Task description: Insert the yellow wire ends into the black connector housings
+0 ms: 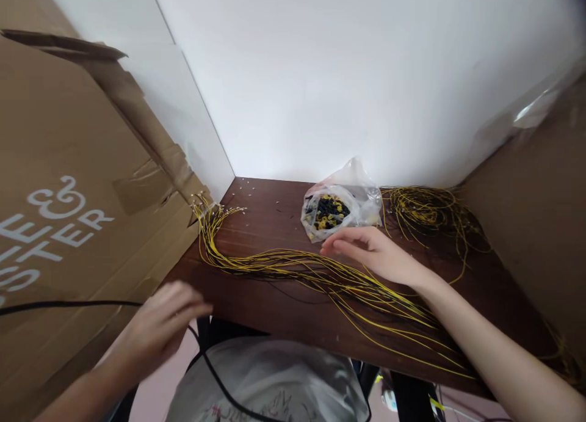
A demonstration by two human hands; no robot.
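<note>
My right hand [361, 248] hovers at the near edge of a clear plastic bag [361, 196], its fingers curled with thumb and fingertips close together; whatever they hold, if anything, is too small to name. Black and yellow small parts [329, 213] fill the open bag. Below that hand, a long bundle of yellow and black wires [274, 264] runs across the dark brown table [260, 300]. My left hand [171, 318], blurred by motion, is at the table's front left edge, and its grip cannot be made out.
A large cardboard box [91, 165] stands at the left, another [535, 226] at the right. Tangled wires [421, 208] lie at the back right. A black cable [215, 373] hangs near my lap. Behind the table rises a white panel [320, 92].
</note>
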